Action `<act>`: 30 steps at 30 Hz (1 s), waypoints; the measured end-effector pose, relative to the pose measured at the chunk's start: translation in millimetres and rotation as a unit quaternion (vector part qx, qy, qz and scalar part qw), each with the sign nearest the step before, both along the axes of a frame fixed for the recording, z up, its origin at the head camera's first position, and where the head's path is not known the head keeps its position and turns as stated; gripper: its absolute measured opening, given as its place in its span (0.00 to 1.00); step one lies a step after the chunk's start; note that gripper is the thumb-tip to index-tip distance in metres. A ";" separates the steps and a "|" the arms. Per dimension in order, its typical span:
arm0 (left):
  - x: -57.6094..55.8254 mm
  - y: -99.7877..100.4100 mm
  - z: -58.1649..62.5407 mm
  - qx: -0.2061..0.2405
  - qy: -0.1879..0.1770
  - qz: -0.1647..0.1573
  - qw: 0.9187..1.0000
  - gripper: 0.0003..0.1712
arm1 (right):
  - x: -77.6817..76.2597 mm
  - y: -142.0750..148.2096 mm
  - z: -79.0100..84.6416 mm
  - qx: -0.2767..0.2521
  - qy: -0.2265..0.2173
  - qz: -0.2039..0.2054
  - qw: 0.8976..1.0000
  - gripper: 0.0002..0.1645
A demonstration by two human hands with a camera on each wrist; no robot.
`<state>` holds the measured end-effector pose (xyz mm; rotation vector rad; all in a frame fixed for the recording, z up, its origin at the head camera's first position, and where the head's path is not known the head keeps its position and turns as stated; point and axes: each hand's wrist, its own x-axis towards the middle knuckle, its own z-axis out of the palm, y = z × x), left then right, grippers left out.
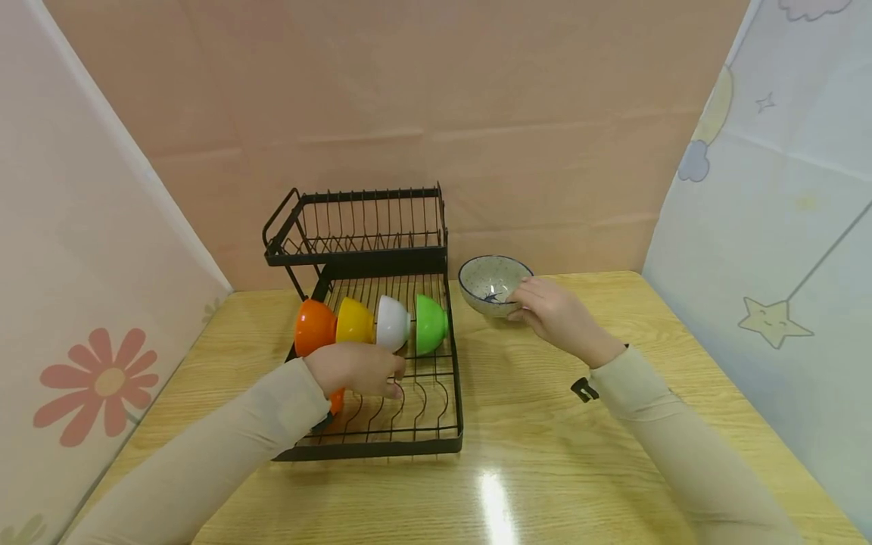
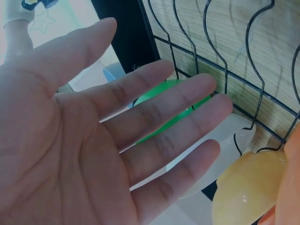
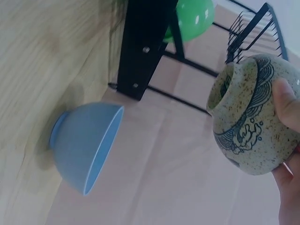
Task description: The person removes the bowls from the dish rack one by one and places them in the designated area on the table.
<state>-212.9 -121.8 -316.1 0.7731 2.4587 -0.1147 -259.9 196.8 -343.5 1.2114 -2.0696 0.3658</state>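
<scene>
Right hand [image 1: 555,318] is pinching the speckled bowl [image 1: 487,276] at its 10 o'clock, clear of the tabletop [image 1: 565,469], while the left hand [image 1: 361,369] holds nothing, fingers spread over the rack [image 1: 368,450]. From roughly 10 to 2 o'clock of that hand, the orange bowl [image 1: 316,327], yellow bowl [image 1: 356,322], white bowl [image 1: 393,324] and green bowl [image 1: 431,324] are racked on edge (plus some orange thing [image 1: 337,401] around 7, mostly hidden). Blue bowl [image 3: 86,145] stands on the tabletop, 9 o'clock of the speckled one in the right wrist view, so with those two left I'd call racking partway.
</scene>
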 end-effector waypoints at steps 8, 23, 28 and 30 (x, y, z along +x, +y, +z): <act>0.5 -0.6 -1.9 -0.001 0.002 -0.001 1.000 0.20 | -19.7 6.6 -9.0 -0.013 0.001 -0.044 0.999 0.10; 3.5 1.7 -0.9 -0.002 -0.004 -0.004 1.000 0.18 | -44.2 13.5 -39.1 0.003 -0.051 -0.130 0.990 0.08; 4.4 3.2 -0.2 -0.004 -0.004 -0.004 1.000 0.18 | -48.7 14.9 -46.4 0.001 -0.077 -0.153 0.985 0.09; 4.6 3.6 0.7 -0.004 -0.002 -0.003 1.000 0.18 | -50.8 14.9 -48.7 0.000 -0.084 -0.155 0.984 0.10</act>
